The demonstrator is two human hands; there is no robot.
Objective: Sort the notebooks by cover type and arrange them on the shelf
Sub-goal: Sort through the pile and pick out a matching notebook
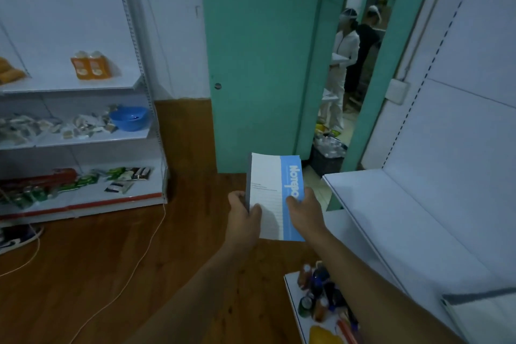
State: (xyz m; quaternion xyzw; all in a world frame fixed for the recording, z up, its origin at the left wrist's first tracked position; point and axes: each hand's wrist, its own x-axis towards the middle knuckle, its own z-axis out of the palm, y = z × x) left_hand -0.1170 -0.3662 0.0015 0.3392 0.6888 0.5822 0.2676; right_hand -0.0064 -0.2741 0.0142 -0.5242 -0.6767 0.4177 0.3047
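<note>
Notebooks (275, 193) in a white-and-blue stack are held in mid-air by the left hand (245, 218) and right hand (305, 211), beside the bare white shelf (391, 220), so shelving looks barely begun, with another stack (483, 313) lying farther along.

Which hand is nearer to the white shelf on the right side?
Right. The right hand grips the notebook stack's blue edge, closest to the white shelf; the left hand holds the stack's far side.

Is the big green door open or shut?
Open. The green door is swung aside, and through the gap beside it you can see two people standing in the next room.
</note>
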